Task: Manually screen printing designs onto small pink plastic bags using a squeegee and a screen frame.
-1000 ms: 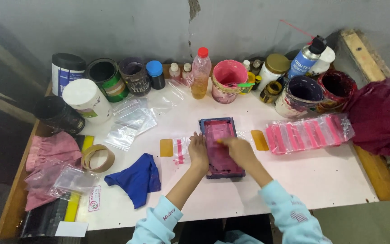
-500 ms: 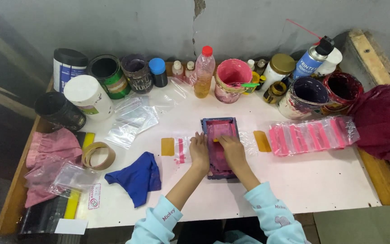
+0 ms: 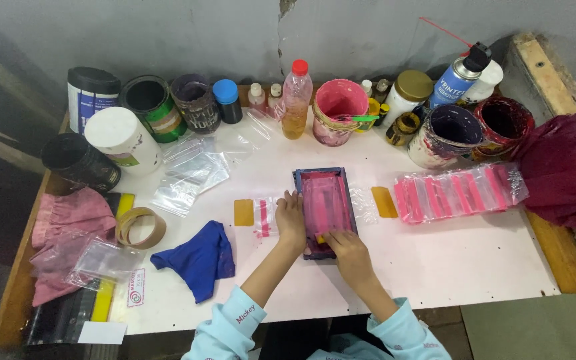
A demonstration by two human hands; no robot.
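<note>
Right hand (image 3: pixel 345 245) covers the pink screen frame's (image 3: pixel 323 204) near end (squeegee hidden).

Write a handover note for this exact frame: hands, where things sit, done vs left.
Left hand: flat on the left edge of the small blue-framed printing screen, steadying it.
Right hand: at the frame's near end, fingers on the pink-stained mesh; any tool under it is hidden.
The screen lies mid-table. A clear bag with a pink mark lies left of it; a row of pink-printed bags lies to the right. Pink ink pot stands behind.
Done: several bags printed. Left: cannot tell how many.
</note>
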